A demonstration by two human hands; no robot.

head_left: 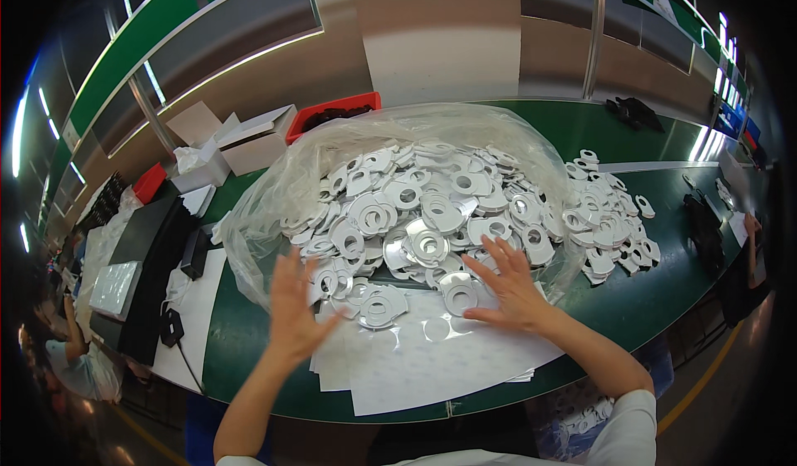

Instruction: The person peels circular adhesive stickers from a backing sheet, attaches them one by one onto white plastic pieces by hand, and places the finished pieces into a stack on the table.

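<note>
A large heap of flat white ring-shaped pieces with round holes spills from a clear plastic bag on the green table. My left hand is at the near left of the heap, fingers spread and somewhat blurred, holding nothing that I can see. At the near right, my right hand has its fingers stretched apart, beside one white ring piece. Between the hands, another white ring piece lies at the top of white sheets.
More ring pieces lie to the right of the bag. At the back left are a red bin and white boxes. A black cloth rests far right. A person's arm shows at the right edge.
</note>
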